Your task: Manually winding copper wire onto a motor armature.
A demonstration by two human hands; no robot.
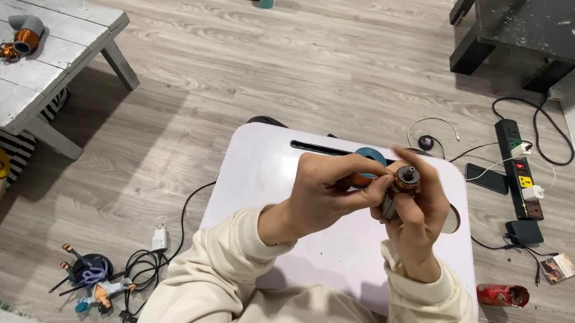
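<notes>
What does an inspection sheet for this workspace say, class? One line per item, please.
Surface: white lap table, set on grey wood-look floor.
Job's things: small motor armature with copper winding, held upright over the table; blue tape roll behind the hands.
Clutter: red can, toy figures, card, phone.
Hands: right hand grips the armature body; left hand has fingers pinching at its winding.
Cables: power strip with plugged chargers; black cord and white plug on the floor at left.
Surroundings: grey pallet table bearing a copper coil; dark bench.
</notes>
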